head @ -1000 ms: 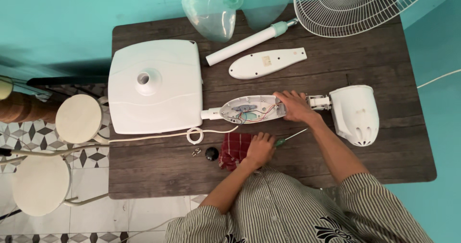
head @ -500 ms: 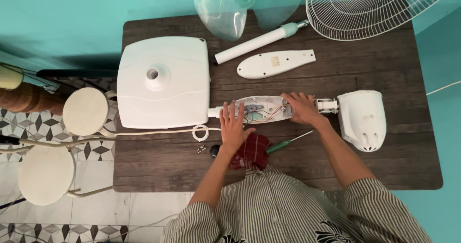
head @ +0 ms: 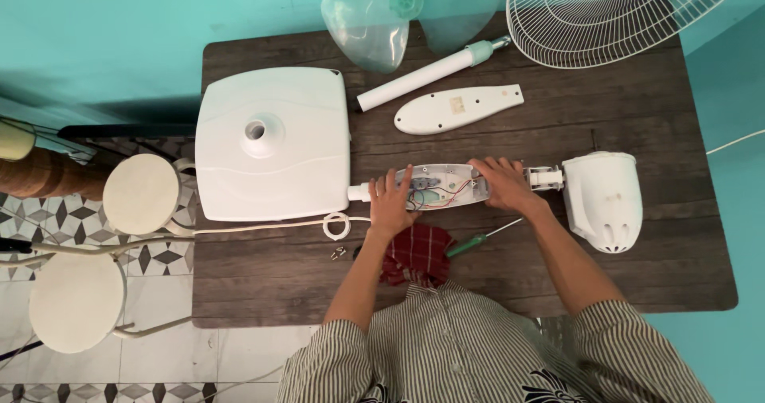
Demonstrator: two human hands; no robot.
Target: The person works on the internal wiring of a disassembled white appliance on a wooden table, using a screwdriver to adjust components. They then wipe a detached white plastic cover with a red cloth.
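Observation:
An opened white fan control housing point(head: 441, 186) lies at the middle of the dark wooden table point(head: 263, 271), its wires showing. My left hand point(head: 391, 202) rests on its left end, fingers spread over the edge. My right hand point(head: 504, 182) presses on its right end, beside the white motor housing point(head: 603, 200). A green-handled screwdriver point(head: 476, 241) lies just below the housing. A red checked cloth point(head: 415, 255) sits near the table's front edge, between my forearms.
A square white fan base point(head: 271, 141) sits at the left, its cord point(head: 263, 228) running off the table. At the back lie a white cover plate point(head: 457, 107), a white pole point(head: 429, 74), clear blades point(head: 374, 16) and a wire grille point(head: 613, 12). Small screws point(head: 339, 252) lie near the cloth. Two round stools point(head: 142, 193) stand on the left.
My left hand left the red cloth and moved up onto the left end of the control housing. My right hand stays on the right end. The camera view shifted slightly.

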